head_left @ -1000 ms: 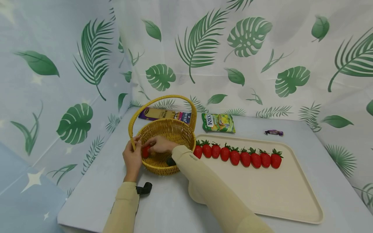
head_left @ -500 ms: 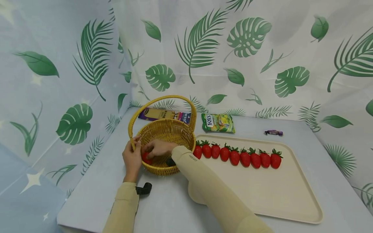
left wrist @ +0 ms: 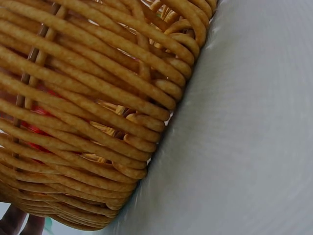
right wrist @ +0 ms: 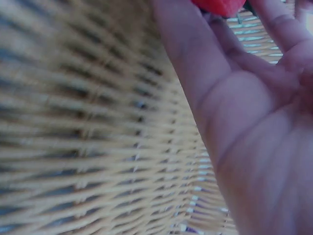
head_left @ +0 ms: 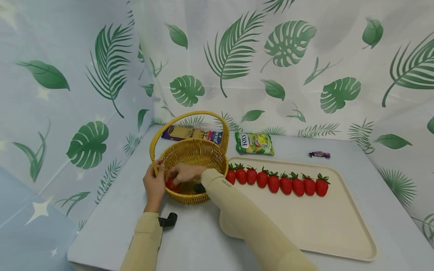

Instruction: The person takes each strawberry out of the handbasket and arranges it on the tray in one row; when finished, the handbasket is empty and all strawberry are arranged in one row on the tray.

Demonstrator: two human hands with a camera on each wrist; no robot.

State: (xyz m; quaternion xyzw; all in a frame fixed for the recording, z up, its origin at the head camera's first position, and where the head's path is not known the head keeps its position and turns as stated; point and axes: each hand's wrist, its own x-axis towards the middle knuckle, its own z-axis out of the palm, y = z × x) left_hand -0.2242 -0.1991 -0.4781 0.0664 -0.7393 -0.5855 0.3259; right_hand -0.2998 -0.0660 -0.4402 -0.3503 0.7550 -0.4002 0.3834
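Observation:
A yellow wicker basket (head_left: 203, 146) with a tall arched handle stands at the left of the table. My left hand (head_left: 155, 184) grips its left rim by the foot of the handle; the woven wall (left wrist: 83, 98) fills much of the left wrist view. Inside the basket, my right hand (head_left: 187, 172) holds a red strawberry (head_left: 171, 185) low against the left wall. The right wrist view shows this strawberry (right wrist: 222, 6) between thumb and fingers, partly cut off by the frame.
To the right, a beige tray (head_left: 325, 229) bears a row of several strawberries (head_left: 273, 183). Behind lie a green FOX'S candy bag (head_left: 254, 143), a purple and yellow package (head_left: 176, 131) and a small purple wrapped candy (head_left: 319, 154). The right forearm crosses the tray's left end.
My right hand has lowered the strawberry from beside the left wall toward the bottom of the basket. The left hand keeps its grip in the same place.

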